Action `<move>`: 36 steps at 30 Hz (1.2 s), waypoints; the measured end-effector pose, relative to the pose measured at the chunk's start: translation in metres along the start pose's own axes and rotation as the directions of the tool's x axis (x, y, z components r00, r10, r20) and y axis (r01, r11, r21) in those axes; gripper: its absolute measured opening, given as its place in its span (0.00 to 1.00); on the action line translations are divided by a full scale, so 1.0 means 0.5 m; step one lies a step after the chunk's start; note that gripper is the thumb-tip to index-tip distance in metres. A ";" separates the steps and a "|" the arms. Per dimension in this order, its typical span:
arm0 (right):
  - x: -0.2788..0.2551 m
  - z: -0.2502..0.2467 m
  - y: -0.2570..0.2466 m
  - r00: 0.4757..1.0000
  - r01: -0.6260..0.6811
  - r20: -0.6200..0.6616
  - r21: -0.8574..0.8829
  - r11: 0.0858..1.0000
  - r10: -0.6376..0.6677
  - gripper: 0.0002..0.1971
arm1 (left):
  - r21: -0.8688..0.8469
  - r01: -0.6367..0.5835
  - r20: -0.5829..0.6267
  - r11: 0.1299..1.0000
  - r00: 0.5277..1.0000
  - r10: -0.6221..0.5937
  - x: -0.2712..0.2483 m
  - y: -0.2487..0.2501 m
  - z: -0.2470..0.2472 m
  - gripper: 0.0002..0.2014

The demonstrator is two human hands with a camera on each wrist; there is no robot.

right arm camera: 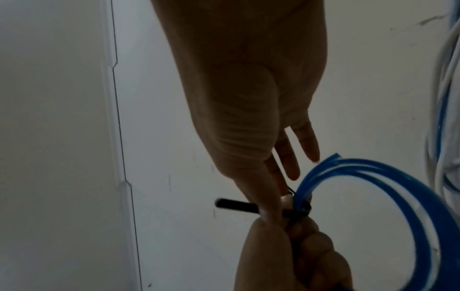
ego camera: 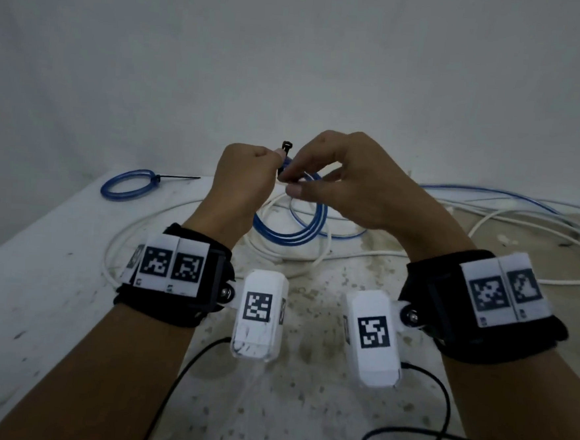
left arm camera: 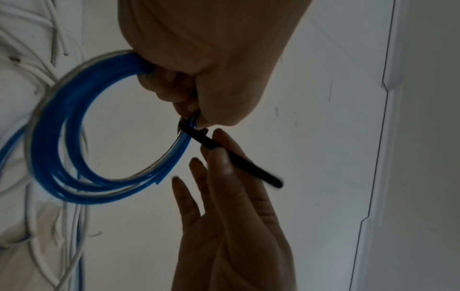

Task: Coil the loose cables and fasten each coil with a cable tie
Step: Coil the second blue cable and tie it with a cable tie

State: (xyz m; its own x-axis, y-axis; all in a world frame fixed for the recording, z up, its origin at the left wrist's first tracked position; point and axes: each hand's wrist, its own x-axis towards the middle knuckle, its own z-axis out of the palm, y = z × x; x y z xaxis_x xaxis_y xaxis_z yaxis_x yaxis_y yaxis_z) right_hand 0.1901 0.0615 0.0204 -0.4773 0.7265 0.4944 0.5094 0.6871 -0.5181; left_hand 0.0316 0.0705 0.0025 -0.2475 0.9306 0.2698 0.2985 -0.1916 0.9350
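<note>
My left hand (ego camera: 268,160) is a fist that grips a blue cable coil (ego camera: 291,230) at its top, held up above the table. A black cable tie (ego camera: 286,148) wraps the coil beside the left fingers (left arm camera: 174,94). My right hand (ego camera: 293,184) pinches the tie between thumb and forefinger, its other fingers spread loosely. In the left wrist view the tie's strap (left arm camera: 248,169) sticks out past the right thumb (left arm camera: 221,157), and the coil (left arm camera: 49,137) hangs to the left. In the right wrist view the tie (right arm camera: 234,204) crosses the coil (right arm camera: 398,187) above my left hand (right arm camera: 293,254).
A smaller blue coil (ego camera: 129,184) with a black tie around it lies at the table's back left corner. Loose white cables (ego camera: 521,229) and a blue one spread across the back and right of the stained white table (ego camera: 52,306). A wall stands just behind.
</note>
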 end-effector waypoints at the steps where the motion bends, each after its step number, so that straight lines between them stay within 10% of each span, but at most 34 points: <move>1: 0.001 0.006 -0.005 0.998 0.023 -0.057 0.045 0.999 -0.020 0.07 | -0.012 0.002 0.009 1.000 1.000 -0.001 -0.001 0.003 0.001 0.16; 6: 0.011 0.021 -0.007 0.938 -0.107 -0.288 0.288 0.952 0.193 0.10 | -0.022 -0.017 0.072 1.000 0.997 0.018 -0.011 0.023 0.010 0.14; 9: 0.020 0.028 0.002 0.916 -0.179 -0.344 0.113 0.977 0.208 0.15 | -0.009 -0.030 0.062 0.999 0.998 0.031 -0.015 0.029 0.017 0.17; 36: 0.001 -0.010 -0.024 0.915 -0.277 -0.333 -0.112 0.954 0.227 0.08 | 0.105 -0.028 0.027 0.994 0.999 0.025 -0.023 0.030 0.025 0.18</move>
State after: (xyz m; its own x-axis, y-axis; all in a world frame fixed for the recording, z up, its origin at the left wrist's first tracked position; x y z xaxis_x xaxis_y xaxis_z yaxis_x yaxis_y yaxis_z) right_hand 0.1872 0.0534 0.0301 -0.0826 0.8193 0.5674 0.6985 0.4537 -0.5534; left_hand 0.0504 0.0609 0.0104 -0.2146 0.9337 0.2865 0.4003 -0.1835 0.8978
